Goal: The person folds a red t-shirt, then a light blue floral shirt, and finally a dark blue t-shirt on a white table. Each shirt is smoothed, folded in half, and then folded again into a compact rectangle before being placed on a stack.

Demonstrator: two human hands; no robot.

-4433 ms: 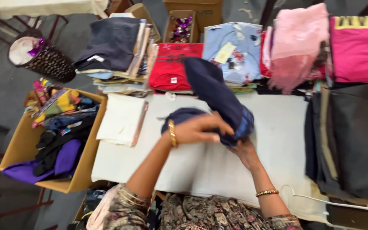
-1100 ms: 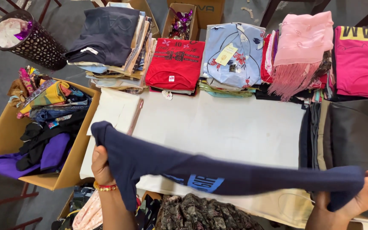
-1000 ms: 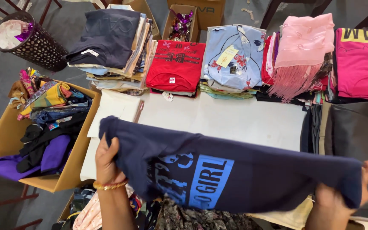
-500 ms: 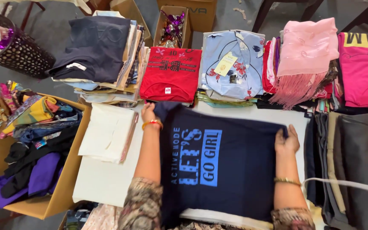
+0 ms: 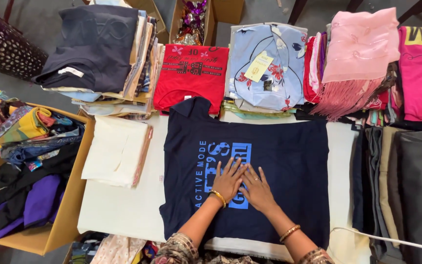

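1. Whereas half a second ago the navy T-shirt (image 5: pixel 269 161) had only just been lowered, with 1 hand at each upper corner, it now lies spread flat, print side up, on the white worktop (image 5: pixel 118 215). Its collar points away from the person, just short of the folded red shirt (image 5: pixel 191 71), and its hem reaches the near edge.
2. Surroundings hold their places: stacks of folded garments line the far edge, dark folded cloth (image 5: pixel 406 186) sits at the right, a cream folded piece (image 5: pixel 116 149) lies just beside the shirt's left sleeve, and a cardboard box (image 5: pixel 54 230) of mixed clothing stands at the left.
3. Both hands have left the corners and come together at the middle of the shirt, over the blue print.
4. Left hand (image 5: pixel 228 180): released, fingers spread, palm pressed flat on the fabric, grasping nothing.
5. Right hand (image 5: pixel 257 190): likewise open and flat, touching the left hand at the thumb side.
6. Judgement: the lay-out stage appears complete; the flat palms suggest the cloth is being smoothed from the centre.
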